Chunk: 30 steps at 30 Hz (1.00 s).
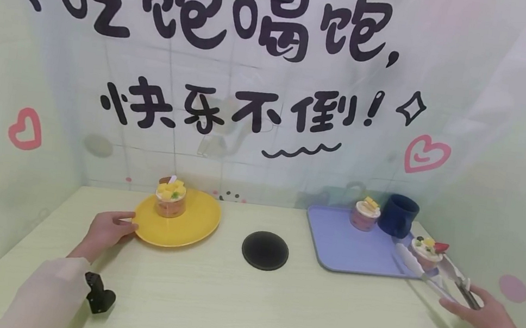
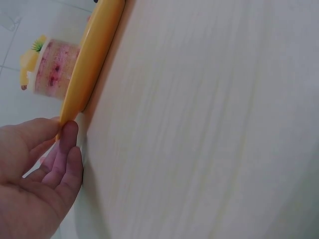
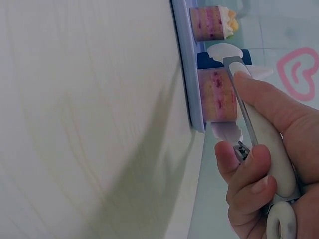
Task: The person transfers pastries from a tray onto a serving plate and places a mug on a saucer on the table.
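My left hand (image 1: pixel 108 230) pinches the left rim of a yellow plate (image 1: pixel 199 222) between thumb and fingers. On that plate stands a dessert cup (image 1: pixel 170 202) topped with yellow fruit cubes. My right hand (image 1: pixel 490 318) holds a pair of tongs (image 1: pixel 435 285) with white tips. The spread tips stand on either side of a dessert cup (image 1: pixel 426 255) with a strawberry slice on top. In the right wrist view this cup (image 3: pixel 218 94) shows pink and cream layers. It sits at the right end of a blue-purple tray (image 1: pixel 355 257).
Another dessert cup (image 1: pixel 365 216) with yellow topping and a dark blue mug (image 1: pixel 400 213) stand at the back of the tray. A round black coaster (image 1: pixel 265 250) lies between plate and tray. Behind the table (image 1: pixel 225 307) hangs a printed sheet (image 1: pixel 233 89) with large lettering.
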Motion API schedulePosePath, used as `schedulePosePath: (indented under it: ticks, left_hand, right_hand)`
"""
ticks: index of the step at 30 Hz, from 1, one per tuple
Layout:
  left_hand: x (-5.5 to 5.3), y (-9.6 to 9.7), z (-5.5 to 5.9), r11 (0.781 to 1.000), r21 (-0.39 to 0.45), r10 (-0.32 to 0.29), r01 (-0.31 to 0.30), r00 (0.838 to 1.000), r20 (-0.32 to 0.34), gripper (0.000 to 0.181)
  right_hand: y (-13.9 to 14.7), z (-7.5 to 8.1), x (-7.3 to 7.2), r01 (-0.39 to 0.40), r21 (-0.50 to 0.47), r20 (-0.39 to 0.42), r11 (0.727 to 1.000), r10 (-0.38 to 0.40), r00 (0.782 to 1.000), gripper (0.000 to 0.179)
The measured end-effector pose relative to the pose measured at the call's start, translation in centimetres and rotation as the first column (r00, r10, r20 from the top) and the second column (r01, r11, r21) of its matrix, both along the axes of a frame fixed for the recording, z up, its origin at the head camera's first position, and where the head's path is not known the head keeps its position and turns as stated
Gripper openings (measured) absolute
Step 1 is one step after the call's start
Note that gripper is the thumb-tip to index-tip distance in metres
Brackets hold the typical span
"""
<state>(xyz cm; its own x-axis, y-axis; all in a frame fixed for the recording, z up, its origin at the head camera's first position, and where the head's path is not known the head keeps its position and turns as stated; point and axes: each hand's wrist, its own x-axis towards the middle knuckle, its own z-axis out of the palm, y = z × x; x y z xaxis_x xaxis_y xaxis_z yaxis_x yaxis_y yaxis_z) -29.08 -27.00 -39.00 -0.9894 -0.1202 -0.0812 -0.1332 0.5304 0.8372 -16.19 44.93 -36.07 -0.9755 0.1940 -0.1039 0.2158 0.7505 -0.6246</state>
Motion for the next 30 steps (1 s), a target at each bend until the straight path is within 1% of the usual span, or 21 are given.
schedulePosePath:
  ticks: [6, 15, 24, 30]
  left_hand:
    - [-0.21, -0.02, -0.08, 1.0, 0.018, 0.004, -0.004, 1.0, 0.004, 0.054]
    - [-0.24, -0.02, -0.01, 1.0, 0.019, 0.007, -0.008, 1.0, 0.011, 0.054]
    - [-0.01, 0.13, 0.27, 1.0, 0.029, 0.008, -0.009, 1.0, 0.02, 0.053]
    - [0.08, 0.15, 0.33, 0.999, 0.039, 0.006, -0.006, 1.0, 0.013, 0.052]
  right_hand:
    - [-0.24, -0.23, 0.09, -0.004, 0.008, -0.006, 1.0, 0.004, 1.0, 0.095]
    - [-0.15, -0.43, -0.03, -0.002, 0.011, -0.005, 1.0, 0.002, 1.0, 0.099]
    - [-0.46, -0.05, -0.47, -0.005, 0.048, 0.002, 0.999, 0.005, 1.0, 0.098]
    - [-0.64, -0.01, -0.59, -0.017, 0.039, 0.001, 0.999, 0.017, 1.0, 0.097]
